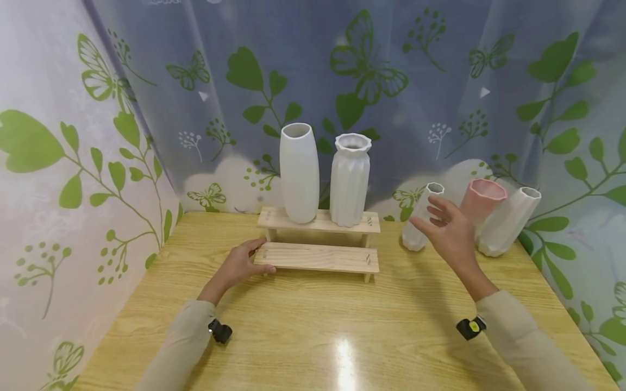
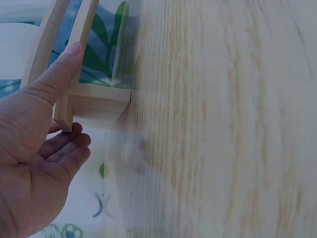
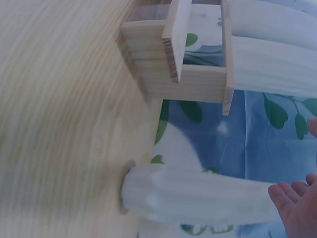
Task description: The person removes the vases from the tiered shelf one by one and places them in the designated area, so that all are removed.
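Observation:
A two-step wooden stand (image 1: 318, 258) is on the table, and my left hand (image 1: 242, 262) grips the left end of its lower step. In the left wrist view the thumb (image 2: 62, 72) lies along the board, with the fingers curled around its other side. On the upper step stand a smooth tall white vase (image 1: 300, 174) and a ribbed white vase (image 1: 350, 184) with a flared rim. My right hand (image 1: 452, 233) is raised beside a slim white vase (image 1: 414, 233), fingers spread and bent, holding nothing. Whether the fingertips touch that vase I cannot tell.
Behind the right hand stand a pink vase (image 1: 481, 201) and another white vase (image 1: 506, 225), close together near the table's right edge. A patterned curtain (image 1: 303, 65) hangs behind the wooden table (image 1: 293, 336). Each wrist wears a small black camera.

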The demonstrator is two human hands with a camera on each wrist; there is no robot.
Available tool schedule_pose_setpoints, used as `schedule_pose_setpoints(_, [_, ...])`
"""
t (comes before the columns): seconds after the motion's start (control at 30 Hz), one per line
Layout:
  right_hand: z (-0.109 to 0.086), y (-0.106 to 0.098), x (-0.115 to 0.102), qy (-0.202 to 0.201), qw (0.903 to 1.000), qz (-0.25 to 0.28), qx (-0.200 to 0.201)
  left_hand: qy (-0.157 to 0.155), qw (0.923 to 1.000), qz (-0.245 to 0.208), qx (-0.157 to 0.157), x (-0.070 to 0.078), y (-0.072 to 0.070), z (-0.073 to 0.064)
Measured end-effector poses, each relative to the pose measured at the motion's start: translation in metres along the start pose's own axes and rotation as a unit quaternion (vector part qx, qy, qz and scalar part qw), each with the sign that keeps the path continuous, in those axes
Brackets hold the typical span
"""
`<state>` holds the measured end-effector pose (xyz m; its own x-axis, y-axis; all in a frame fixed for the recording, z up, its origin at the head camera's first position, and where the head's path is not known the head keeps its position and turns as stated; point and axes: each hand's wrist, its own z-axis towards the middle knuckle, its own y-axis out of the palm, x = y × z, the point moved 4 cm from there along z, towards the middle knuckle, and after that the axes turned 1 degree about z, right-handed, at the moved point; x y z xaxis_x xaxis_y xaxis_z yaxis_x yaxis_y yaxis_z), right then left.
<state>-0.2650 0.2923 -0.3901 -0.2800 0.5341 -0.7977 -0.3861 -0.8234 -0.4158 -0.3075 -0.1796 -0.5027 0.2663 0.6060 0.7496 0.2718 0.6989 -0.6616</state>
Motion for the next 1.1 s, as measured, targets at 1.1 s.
schedule_pose_setpoints(1.1, [0.044, 0.091, -0.05, 0.025, 0.991, 0.011, -0.131, 0.001, 0.9999, -0.004, 0.01, -0.004, 0.0, 0.002])
